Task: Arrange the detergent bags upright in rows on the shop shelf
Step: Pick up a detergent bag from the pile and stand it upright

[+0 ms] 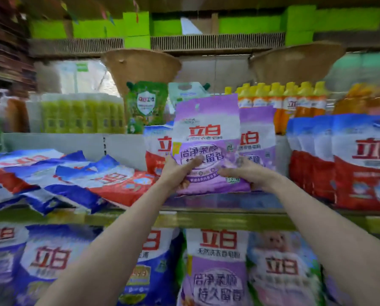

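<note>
While purple bag is gripped low by left hand and right hand, long axis upright, second purple bag just behind-right.

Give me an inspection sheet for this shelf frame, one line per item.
Surface: middle shelf, bare strip in front of the held bag.
Job's things: purple bag upright, another purple bag behind; red bags upright at right; blue and red bags lying flat at left.
Clutter: nothing seen.
Hands: left hand and right hand grip the purple bag's lower corners.
Cables: nothing seen.
Surroundings: orange bottles, green bottles behind.
</note>
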The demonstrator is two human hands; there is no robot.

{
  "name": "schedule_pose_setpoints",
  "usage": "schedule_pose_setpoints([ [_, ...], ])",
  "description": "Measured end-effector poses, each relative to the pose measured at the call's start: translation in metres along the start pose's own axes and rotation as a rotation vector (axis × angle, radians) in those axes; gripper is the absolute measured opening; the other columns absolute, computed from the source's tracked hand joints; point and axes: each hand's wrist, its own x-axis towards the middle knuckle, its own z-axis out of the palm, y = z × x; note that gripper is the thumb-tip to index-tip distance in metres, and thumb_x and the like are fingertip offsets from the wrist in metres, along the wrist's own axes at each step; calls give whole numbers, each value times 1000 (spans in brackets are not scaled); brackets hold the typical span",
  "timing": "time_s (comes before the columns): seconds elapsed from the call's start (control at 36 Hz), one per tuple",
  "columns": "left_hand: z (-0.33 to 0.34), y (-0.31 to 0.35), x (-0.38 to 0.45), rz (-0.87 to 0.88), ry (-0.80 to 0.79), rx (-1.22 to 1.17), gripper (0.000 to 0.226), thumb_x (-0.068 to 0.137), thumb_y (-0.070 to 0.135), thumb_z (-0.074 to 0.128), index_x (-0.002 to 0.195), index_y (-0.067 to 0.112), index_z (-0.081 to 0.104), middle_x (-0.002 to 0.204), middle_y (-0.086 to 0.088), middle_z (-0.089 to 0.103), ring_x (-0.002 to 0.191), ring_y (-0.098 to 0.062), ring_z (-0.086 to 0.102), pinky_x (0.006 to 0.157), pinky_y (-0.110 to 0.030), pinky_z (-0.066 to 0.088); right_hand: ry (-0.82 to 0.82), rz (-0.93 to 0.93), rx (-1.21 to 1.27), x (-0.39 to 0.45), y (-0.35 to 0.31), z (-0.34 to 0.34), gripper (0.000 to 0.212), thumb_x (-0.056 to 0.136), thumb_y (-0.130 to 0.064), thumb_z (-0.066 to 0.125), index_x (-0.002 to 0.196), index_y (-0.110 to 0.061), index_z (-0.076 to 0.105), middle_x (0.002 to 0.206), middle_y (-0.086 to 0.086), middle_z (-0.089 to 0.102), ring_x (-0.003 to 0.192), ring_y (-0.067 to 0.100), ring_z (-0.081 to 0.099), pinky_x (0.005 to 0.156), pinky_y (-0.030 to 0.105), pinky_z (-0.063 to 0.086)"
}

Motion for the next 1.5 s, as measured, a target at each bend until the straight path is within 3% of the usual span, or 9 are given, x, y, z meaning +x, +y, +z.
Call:
schedule_pose_setpoints([
  [0.11,45,1,2,-84,-153,25,58,69,28,83,102,7,41,63,-9,66,39,-17,52,43,-26,49,143,30,9,2,28,-34,40,72,-7,80,90,-18,46,86,-3,57,85,17,62,72,26,53],
  [0.19,72,-2,1,-176,-274,106,58,80,2,71,113,7,24,47,-2,53,25,-10,42,31,-18,38,259,54,65,4,48,-55,49,71,13,72,107,-4,44,87,5,60,72,14,68,71,32,51],
  [0.28,97,-6,11,-165,-275,177,63,79,-4,69,119,-1,21,80,-21,52,26,-9,50,28,-17,39,300,21,96,4,60,-71,56,74,20,64,121,5,38,110,14,56,48,-2,62,52,14,52],
  [0.39,123,-27,34,-208,-216,172,95,50,29,91,116,-2,29,102,-23,60,62,-28,68,47,-36,57,273,63,37,12,85,-86,59,74,7,73,124,5,40,117,11,59,91,12,64,52,6,47],
  [0.53,127,-25,20,-175,-207,183,62,78,-7,70,109,16,22,116,-18,48,58,-13,54,38,-16,50,171,73,25,13,113,-84,80,80,3,68,143,-6,19,138,-2,38,120,23,53,98,34,48],
  [0.67,124,-29,21,-161,-216,215,56,79,-5,69,103,19,25,96,-13,54,30,-4,52,32,-15,43,174,45,-5,18,119,-86,85,83,2,64,144,-4,6,144,0,32,123,21,49,92,26,50],
  [1.11,122,-23,18,-187,-239,258,21,87,6,65,76,10,47,41,3,56,30,-5,50,32,-14,38,184,134,-324,27,128,-95,97,76,-57,66,147,-13,16,149,7,37,132,26,42,108,35,35],
  [1.31,125,-24,20,-239,-239,295,26,86,16,67,93,5,44,56,-5,59,30,-4,51,32,-14,38,212,95,-98,17,131,-96,88,83,-45,65,147,-11,15,153,4,28,137,26,33,104,31,30],
  [1.5,134,-41,14,-213,-156,276,62,81,33,71,113,1,29,75,-8,65,57,-19,54,66,-35,45,279,112,111,22,136,-98,89,75,-31,77,143,-7,26,147,7,40,131,25,41,107,36,34],
])
